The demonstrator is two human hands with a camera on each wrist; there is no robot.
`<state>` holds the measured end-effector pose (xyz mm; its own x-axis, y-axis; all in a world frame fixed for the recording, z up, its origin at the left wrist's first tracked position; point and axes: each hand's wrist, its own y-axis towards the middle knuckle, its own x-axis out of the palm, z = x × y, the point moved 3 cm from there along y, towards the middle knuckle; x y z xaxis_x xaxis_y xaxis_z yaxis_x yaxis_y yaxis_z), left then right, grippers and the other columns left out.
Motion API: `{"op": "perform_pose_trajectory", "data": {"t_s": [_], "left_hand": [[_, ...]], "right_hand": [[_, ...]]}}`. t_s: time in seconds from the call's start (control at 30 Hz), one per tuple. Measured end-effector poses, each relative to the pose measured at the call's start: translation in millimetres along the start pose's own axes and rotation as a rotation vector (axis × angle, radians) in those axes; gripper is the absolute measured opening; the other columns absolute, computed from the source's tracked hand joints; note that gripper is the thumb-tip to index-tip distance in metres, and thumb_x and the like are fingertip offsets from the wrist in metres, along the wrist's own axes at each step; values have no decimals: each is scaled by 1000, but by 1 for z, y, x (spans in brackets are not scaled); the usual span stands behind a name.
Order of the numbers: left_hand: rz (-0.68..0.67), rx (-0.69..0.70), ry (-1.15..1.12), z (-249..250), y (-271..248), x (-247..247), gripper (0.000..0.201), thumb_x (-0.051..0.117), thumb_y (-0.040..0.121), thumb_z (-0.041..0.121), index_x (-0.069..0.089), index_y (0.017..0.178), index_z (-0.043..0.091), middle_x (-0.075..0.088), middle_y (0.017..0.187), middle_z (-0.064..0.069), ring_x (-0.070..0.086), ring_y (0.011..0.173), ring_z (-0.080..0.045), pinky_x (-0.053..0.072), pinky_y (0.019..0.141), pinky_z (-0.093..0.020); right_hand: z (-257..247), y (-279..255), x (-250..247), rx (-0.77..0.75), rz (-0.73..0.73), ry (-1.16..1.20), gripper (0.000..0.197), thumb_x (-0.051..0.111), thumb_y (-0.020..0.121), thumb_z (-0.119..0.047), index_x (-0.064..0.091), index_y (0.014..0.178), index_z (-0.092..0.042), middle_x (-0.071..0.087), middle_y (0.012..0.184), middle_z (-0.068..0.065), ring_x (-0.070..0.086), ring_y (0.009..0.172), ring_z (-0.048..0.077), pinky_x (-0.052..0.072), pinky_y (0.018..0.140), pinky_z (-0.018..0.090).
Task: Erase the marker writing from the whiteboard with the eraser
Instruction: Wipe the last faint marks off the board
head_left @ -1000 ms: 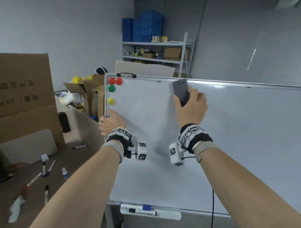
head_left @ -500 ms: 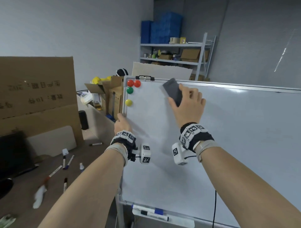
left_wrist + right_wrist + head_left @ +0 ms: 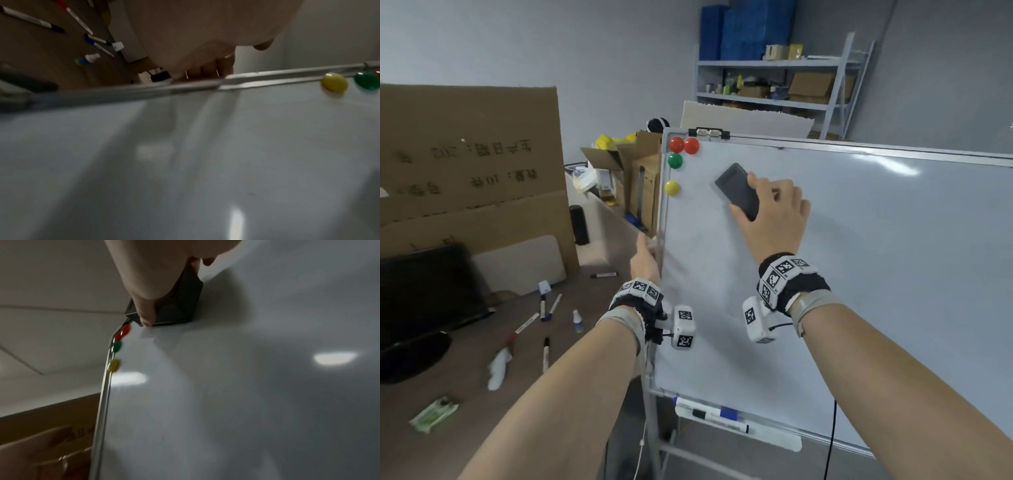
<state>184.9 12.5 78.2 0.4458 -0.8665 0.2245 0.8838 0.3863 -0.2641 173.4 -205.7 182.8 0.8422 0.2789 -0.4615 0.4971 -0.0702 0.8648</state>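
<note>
The whiteboard [image 3: 876, 274] stands on a frame, its face blank, with no marker writing that I can make out. My right hand [image 3: 774, 212] grips a dark grey eraser [image 3: 738, 190] and presses it flat on the board's upper left part, right of the magnets. In the right wrist view the eraser [image 3: 176, 305] lies against the board [image 3: 246, 386] with the thumb along its side. My left hand [image 3: 645, 255] grips the board's left frame edge [image 3: 661, 219]; the left wrist view shows its fingers [image 3: 205, 69] curled behind the frame [image 3: 185, 87].
Two red magnets [image 3: 684, 145], a green one [image 3: 675, 161] and a yellow one [image 3: 672, 187] sit at the board's top left. Markers [image 3: 719, 414] lie in the tray below. A brown table [image 3: 465, 394] at left holds markers, a small bottle and tissue. Cardboard boxes [image 3: 469, 161] stand behind.
My right hand has swept the eraser down and leftward from the board's top edge. The view has swung left, and my left hand has kept its hold on the frame.
</note>
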Motion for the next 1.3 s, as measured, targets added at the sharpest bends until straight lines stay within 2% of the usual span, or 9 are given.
{"op": "perform_pose_trajectory", "data": {"t_s": [0.13, 0.27, 0.43, 0.63, 0.8, 0.93, 1.03, 1.2, 1.3], "left_hand": [[-176, -69, -114, -4, -6, -10, 67, 29, 97, 65, 69, 96, 11, 71, 93, -7, 65, 82, -22, 51, 74, -31], [-216, -103, -96, -19, 2, -19, 75, 26, 94, 71, 72, 100, 11, 72, 113, -13, 66, 104, -29, 49, 98, -39], [-225, -115, -111, -35, 3, -17, 77, 26, 93, 71, 71, 99, 9, 71, 110, -15, 64, 97, -28, 48, 97, -39], [-150, -87, -38, -39, 4, -21, 73, 30, 93, 69, 71, 89, 9, 72, 92, -11, 66, 85, -28, 51, 79, -35], [-96, -57, 45, -69, 13, -31, 68, 37, 89, 69, 71, 81, 12, 73, 87, -9, 67, 89, -30, 50, 99, -45], [-70, -45, 102, -88, 9, -35, 65, 35, 95, 60, 72, 109, 10, 72, 113, -11, 65, 108, -30, 47, 100, -36], [-18, 10, 124, -89, -1, -28, 62, 36, 101, 48, 49, 143, 5, 51, 146, -8, 47, 135, -24, 33, 115, -35], [78, 133, 209, -109, -24, -24, 51, 46, 100, 38, 46, 139, 5, 54, 133, -10, 52, 125, -24, 35, 103, -28], [245, 194, 240, -129, -45, -28, 68, 58, 90, 40, 35, 149, 16, 38, 150, -4, 51, 124, -18, 28, 109, -30]], "right_hand": [[-30, -34, 32, -158, -96, 40, 54, 77, 77, -50, 62, 124, -28, 53, 105, 4, 50, 90, 29, 39, 79, 41], [-48, -76, 57, -263, -199, 50, 58, 84, 72, -48, 63, 122, -28, 54, 103, 4, 49, 90, 28, 36, 78, 40], [-44, -81, 51, -327, -235, 38, 57, 82, 73, -49, 63, 122, -28, 56, 103, 3, 52, 92, 28, 35, 79, 41], [-40, -77, 33, -309, -199, 26, 57, 81, 75, -49, 62, 124, -28, 56, 105, 3, 51, 93, 28, 37, 79, 41], [-30, -95, 26, -316, -217, 59, 56, 83, 73, -47, 63, 122, -30, 55, 105, 0, 49, 93, 26, 35, 79, 39], [-11, -146, 28, -361, -371, 71, 60, 87, 66, -46, 65, 120, -31, 57, 103, 1, 51, 95, 28, 34, 82, 41], [12, -208, 28, -406, -594, 31, 60, 89, 61, -49, 66, 114, -32, 56, 97, 3, 52, 91, 28, 37, 82, 42], [58, -264, 10, -352, -713, -56, 59, 84, 68, -58, 68, 117, -29, 61, 96, 3, 56, 90, 28, 39, 89, 44], [75, -250, -5, -346, -680, -46, 58, 74, 78, -62, 67, 120, -22, 67, 98, 3, 60, 90, 27, 39, 88, 41]]}}
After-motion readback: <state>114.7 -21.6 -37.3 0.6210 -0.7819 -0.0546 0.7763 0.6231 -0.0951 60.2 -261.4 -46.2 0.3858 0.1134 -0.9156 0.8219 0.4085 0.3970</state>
